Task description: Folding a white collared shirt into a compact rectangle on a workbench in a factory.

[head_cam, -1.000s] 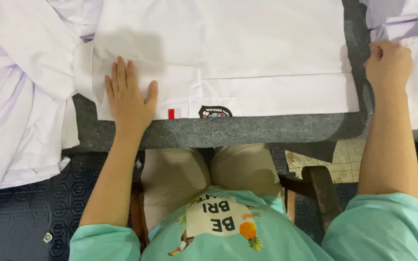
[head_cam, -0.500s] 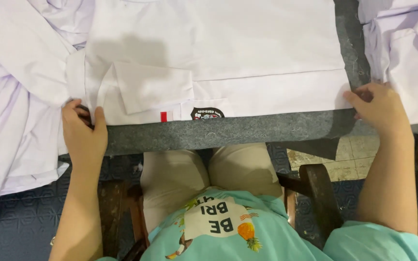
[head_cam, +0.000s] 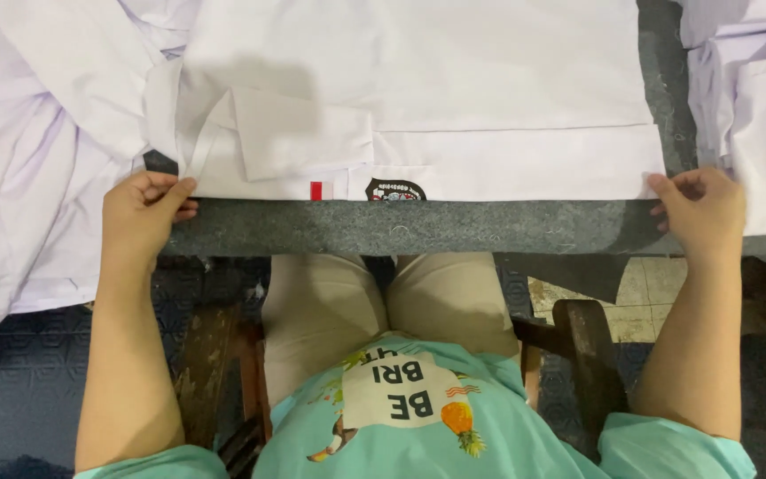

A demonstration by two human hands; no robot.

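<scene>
Pinching white shirt hem corners, left hand, right hand (fingers closed), red tag, dark badge

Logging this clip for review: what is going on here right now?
A seated person in a teal shirt is handling a white folded garment spread on a grey felt-covered table. The left hand pinches the garment's near-left corner, and the right hand pinches its near-right corner, both at the table's front edge. A small red tag and a dark badge sit on the near hem. More white cloth is piled on both sides.
</scene>
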